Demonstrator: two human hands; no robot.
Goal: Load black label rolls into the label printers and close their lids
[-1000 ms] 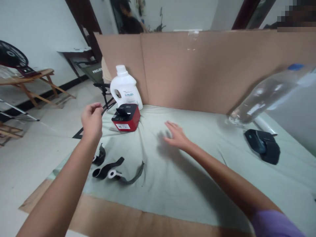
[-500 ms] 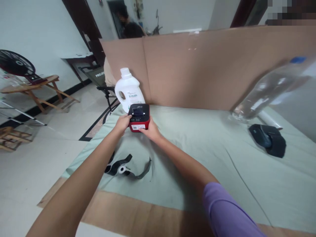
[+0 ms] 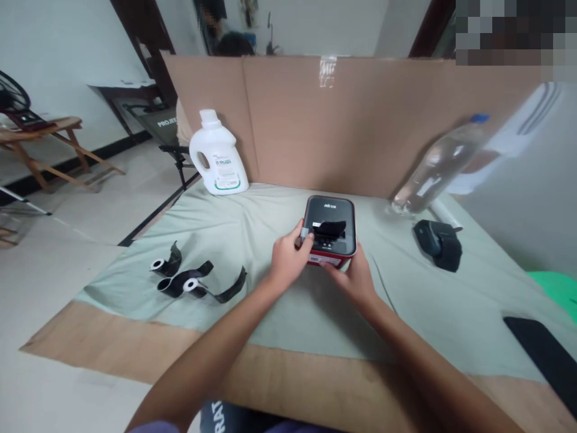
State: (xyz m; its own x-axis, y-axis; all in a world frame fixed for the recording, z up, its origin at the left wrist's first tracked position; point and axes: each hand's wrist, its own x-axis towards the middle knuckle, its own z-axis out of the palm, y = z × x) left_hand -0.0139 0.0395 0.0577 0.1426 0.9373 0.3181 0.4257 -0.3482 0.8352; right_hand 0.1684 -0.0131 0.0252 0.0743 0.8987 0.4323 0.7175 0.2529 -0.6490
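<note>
Brought rightward and nearer since half a second ago, out from in front of the white jug (image 3: 220, 159) — the red-and-black box (image 3: 332, 210), now at the middle of the pale green cloth (image 3: 288, 325) on the tabletop (image 3: 130, 343). Gripped on the left side by the left hand (image 3: 288, 255), partly curled, with the thumb by the top edge near the black flap (image 3: 331, 228); gripped on the right side by the right hand (image 3: 358, 279), cupped around the lower corner, with the thumb low on the front face and the other fingers mostly hidden behind. Tipped slightly toward the viewer, to judge by the broad view of the top; impossible to tell, with the underside out of sight, whether touching the cloth or just above. For a steady hold, best to press evenly from both sides and carry the weight low, matching the left grip to the lower right one. Keep the left thumb off the flap — probably the weakest spot under pressure. Hold level, without twisting one side ahead of the other, and avoid dragging, likely to ruck the cloth. Stay well apart from the black strips (image 3: 174, 287) at left and the dark device (image 3: 428, 240) at right, in front of the clear bottle (image 3: 433, 174).
</note>
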